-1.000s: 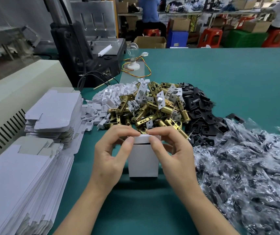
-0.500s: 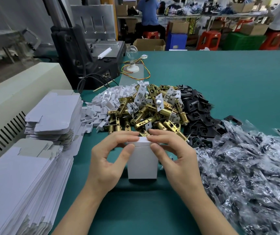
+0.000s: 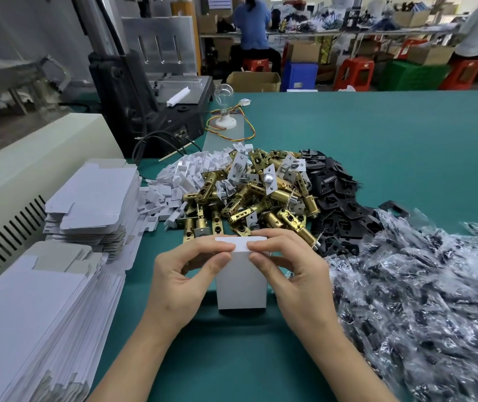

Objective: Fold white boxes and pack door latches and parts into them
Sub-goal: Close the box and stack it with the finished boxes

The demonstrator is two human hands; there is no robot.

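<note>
- Lid of the small white cardboard box [image 3: 240, 285] now sits flat, lower than a second ago.
- Left hand [image 3: 180, 282] and right hand [image 3: 295, 280] both pinch its top edge; closing looks almost done.

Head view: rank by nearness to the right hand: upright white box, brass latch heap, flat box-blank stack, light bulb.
1. Upright white cardboard box: pinched by the right hand.
2. Heap of brass door latches: just beyond it.
3. Stack of flat white box blanks: far left.
4. Clear glass light bulb: far back.
</note>
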